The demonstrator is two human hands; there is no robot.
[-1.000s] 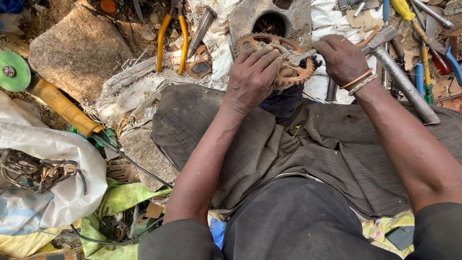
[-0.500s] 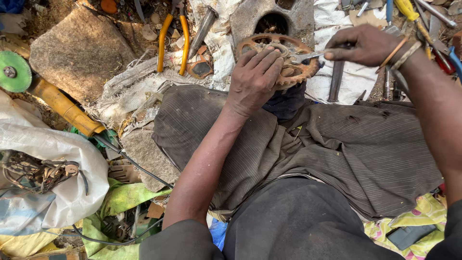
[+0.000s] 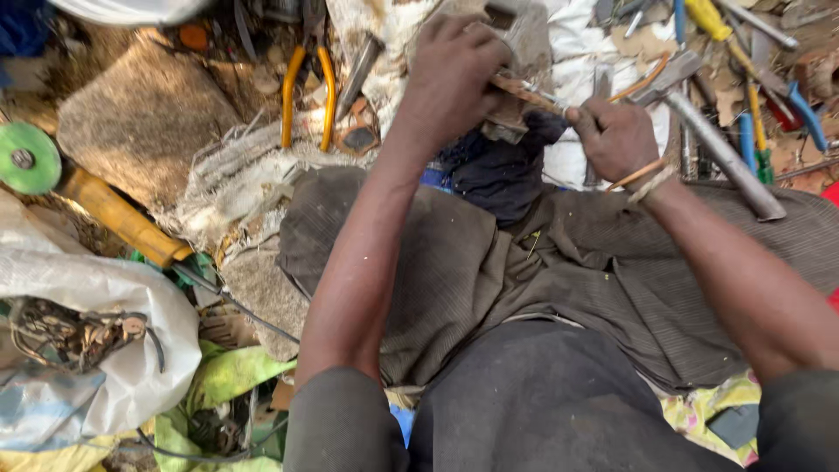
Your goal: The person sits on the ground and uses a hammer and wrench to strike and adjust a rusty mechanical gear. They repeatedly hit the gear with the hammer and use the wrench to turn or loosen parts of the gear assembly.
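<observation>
My left hand (image 3: 454,70) is shut on a rusty toothed metal ring (image 3: 523,87), which is tilted so that I see it nearly edge-on above my lap. My right hand (image 3: 616,135), with bands on its wrist, grips a thin metal tool (image 3: 551,100) whose tip touches the ring's edge next to my left fingers. Most of the ring is hidden behind my left hand. A dark blue cloth (image 3: 498,166) lies just below both hands on my brown-trousered legs.
Orange-handled pliers (image 3: 306,87) lie at the upper left beside a flat stone (image 3: 144,114). A grinder with a green disc (image 3: 31,157) and a white sack (image 3: 96,288) sit on the left. A metal-handled hammer (image 3: 721,153) and blue-handled tools (image 3: 804,114) lie on the right.
The ring has turned from facing me to nearly edge-on. My right hand reached out to the tools on the right and came back to the ring with a thin tool.
</observation>
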